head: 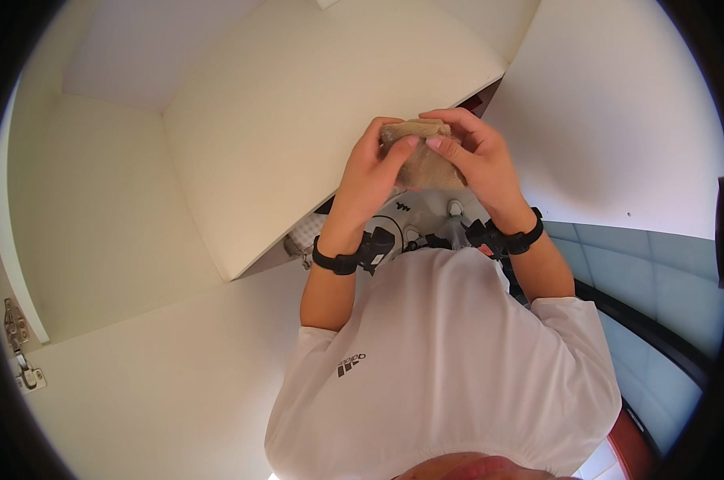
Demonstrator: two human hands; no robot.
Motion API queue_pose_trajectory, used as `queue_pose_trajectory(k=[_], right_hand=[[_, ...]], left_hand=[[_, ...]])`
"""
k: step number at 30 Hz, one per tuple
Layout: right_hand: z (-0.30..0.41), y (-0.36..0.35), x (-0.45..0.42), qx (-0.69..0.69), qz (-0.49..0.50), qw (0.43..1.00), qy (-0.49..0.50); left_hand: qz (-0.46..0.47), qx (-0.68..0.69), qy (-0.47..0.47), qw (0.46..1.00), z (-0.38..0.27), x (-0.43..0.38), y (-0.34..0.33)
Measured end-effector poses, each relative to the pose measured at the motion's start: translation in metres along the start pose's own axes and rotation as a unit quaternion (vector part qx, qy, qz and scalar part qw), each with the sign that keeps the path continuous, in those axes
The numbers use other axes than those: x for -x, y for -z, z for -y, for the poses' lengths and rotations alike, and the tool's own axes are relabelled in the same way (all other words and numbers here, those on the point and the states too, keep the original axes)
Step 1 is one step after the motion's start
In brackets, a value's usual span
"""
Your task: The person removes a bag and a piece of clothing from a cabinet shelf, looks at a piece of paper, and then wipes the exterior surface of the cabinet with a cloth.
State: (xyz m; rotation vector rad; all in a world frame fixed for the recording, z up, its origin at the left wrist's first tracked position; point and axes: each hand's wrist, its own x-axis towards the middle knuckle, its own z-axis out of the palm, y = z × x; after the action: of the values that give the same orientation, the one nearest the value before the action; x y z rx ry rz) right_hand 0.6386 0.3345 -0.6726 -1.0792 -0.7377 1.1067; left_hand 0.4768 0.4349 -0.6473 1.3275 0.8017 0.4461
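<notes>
Between my two hands is a folded brown cloth (431, 165), held up in front of a cream cabinet shelf. Its exact kind is hard to tell. My left hand (371, 165) grips one side, thumb on the near face and fingers curled behind. On the other side my right hand (485, 156) holds it, the thumb near the top fold and the index finger over the upper edge. The two thumb tips lie close together. Black straps with small devices are around both wrists.
Open cabinet doors stand at left (188, 360) and right (625, 120). A metal hinge (26, 360) shows at far left. The shelf (296, 120) ends in a slanting edge below my hands. Pale blue tiles (637, 258) are at right. Shoes show on the floor below.
</notes>
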Motion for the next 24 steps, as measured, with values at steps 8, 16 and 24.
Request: queue_pose_trajectory(k=[8, 16, 24], right_hand=[[-0.012, 0.008, 0.012, 0.109, -0.036, 0.977, 0.180], [-0.032, 0.055, 0.029, 0.136, -0.047, 0.986, 0.090], [-0.030, 0.102, 0.019, 0.174, -0.037, 0.982, 0.068]], left_hand=[[-0.135, 0.052, -0.106, 0.984, -0.043, -0.016, 0.043], [-0.226, -0.489, -0.303, 0.786, -0.073, -0.160, 0.030], [-0.014, -0.505, -0.354, 0.787, -0.018, -0.148, -0.062]])
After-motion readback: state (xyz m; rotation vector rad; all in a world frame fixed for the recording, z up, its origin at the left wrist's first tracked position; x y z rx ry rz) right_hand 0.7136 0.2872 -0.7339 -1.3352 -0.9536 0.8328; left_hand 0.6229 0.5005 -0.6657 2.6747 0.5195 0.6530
